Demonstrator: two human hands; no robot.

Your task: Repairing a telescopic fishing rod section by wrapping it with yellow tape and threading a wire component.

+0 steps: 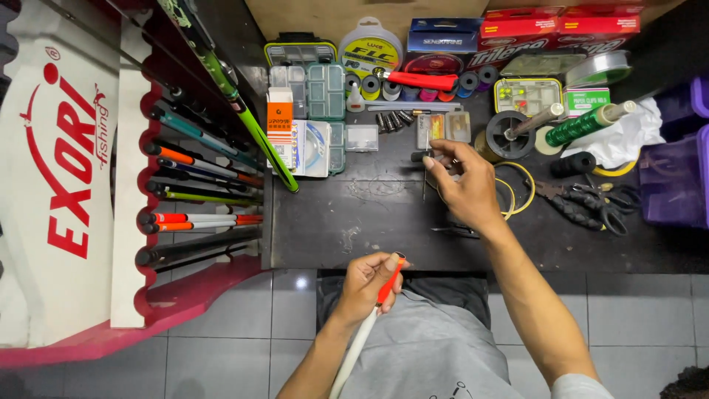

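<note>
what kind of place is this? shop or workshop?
Probably a fishing-tackle repair bench, perhaps inside a tackle shop. A red-and-white rack holds fishing rods, spools of line and clear plastic tackle boxes crowd the dark worktop, and the left hand grips a white rod with an orange tip.

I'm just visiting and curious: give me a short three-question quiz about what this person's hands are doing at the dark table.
1. True or false: the left hand holds an orange and white rod.
2. Where is the right hand: over the dark table or over the rod rack?
3. Which lies nearer the right hand: the yellow line coil or the purple bin?

Key: 1 true. 2 over the dark table. 3 the yellow line coil.
</note>
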